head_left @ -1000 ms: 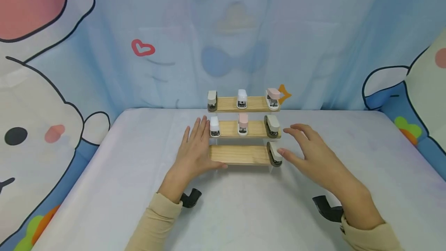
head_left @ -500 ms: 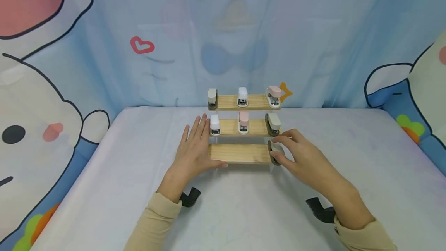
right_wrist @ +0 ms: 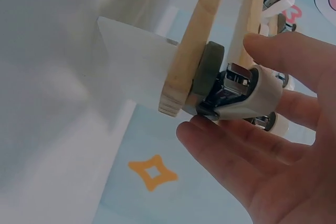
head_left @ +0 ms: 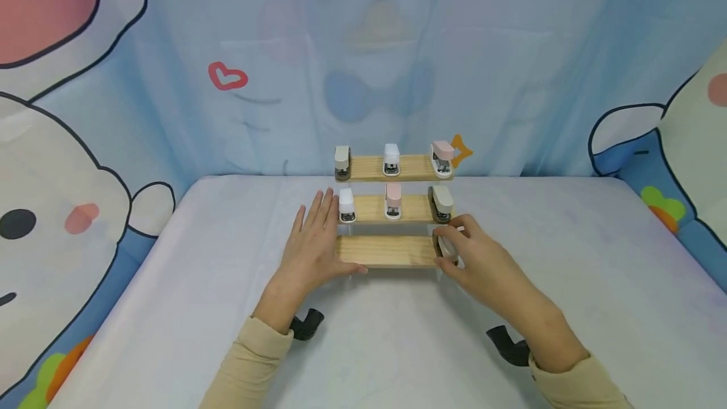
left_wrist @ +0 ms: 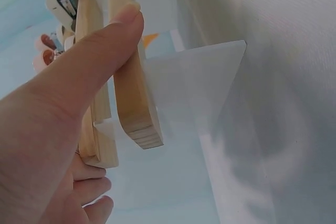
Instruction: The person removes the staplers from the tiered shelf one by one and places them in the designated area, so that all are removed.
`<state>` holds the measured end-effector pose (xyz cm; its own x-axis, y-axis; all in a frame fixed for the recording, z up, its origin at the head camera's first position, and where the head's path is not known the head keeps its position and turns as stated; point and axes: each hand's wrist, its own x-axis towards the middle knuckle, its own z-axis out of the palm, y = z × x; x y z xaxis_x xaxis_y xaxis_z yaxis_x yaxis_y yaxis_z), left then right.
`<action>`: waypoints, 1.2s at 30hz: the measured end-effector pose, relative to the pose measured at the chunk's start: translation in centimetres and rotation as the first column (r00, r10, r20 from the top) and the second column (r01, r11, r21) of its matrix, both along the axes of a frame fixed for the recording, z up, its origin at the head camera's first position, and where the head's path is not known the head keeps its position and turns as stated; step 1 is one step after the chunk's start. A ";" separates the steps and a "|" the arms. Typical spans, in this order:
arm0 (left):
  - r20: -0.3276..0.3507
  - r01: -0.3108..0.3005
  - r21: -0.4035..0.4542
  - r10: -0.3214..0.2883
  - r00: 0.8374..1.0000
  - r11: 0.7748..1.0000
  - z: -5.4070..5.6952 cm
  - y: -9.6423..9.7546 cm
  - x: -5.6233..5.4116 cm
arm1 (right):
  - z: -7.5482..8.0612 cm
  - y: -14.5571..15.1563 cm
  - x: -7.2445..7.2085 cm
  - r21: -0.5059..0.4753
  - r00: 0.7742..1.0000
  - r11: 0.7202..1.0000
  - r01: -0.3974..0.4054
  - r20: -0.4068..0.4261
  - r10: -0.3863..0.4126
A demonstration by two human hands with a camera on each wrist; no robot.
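A small wooden stepped rack [head_left: 386, 252] with three boards stands at the table's back. At the right end of its front board sits a cream stapler with a dark grey-green base [right_wrist: 210, 72]. My right hand [head_left: 488, 270] holds this stapler, fingers and thumb curled round its sides and partly covering it in the head view. My left hand [head_left: 309, 245] rests against the rack's left end with straight fingers. Its thumb [left_wrist: 100, 59] lies on the front board's edge in the left wrist view, the other fingers beside the board behind.
The middle board carries a white stapler [head_left: 347, 206], a pink one [head_left: 393, 201] and a cream one [head_left: 441, 204]. On the back board are a cream stapler [head_left: 342, 163], a white one [head_left: 391, 160] and a pink one [head_left: 442, 158]. Clear supports [left_wrist: 194, 77] hold up the boards.
My right hand has moved left from beside the front board's stapler and curled round it. The left hand stays in place at the rack's left end.
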<state>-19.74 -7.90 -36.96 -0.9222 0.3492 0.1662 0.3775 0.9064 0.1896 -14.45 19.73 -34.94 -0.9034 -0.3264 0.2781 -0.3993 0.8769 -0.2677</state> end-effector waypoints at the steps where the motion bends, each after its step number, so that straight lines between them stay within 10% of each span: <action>1: -0.004 0.000 -0.001 0.000 1.000 1.000 -0.1 0.0 0.0 | -0.2 -0.1 0.1 -0.003 1.000 1.000 0.001 -0.007 -0.001; 14: -0.032 0.000 -0.016 0.000 0.999 1.000 -1.0 0.0 0.9 | -1.9 -0.4 0.9 -0.034 0.998 0.999 0.013 -0.067 -0.016; 36: -0.037 0.005 -0.032 -0.006 0.999 0.999 0.1 0.1 0.2 | 0.9 1.4 0.4 0.043 1.000 0.999 -0.008 0.016 0.007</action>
<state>-19.59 -7.77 -36.85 -0.9137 0.3599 0.1887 0.3886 0.9096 0.1467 -14.06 21.12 -34.02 -0.9051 -0.3449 0.2487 -0.4020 0.8847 -0.2359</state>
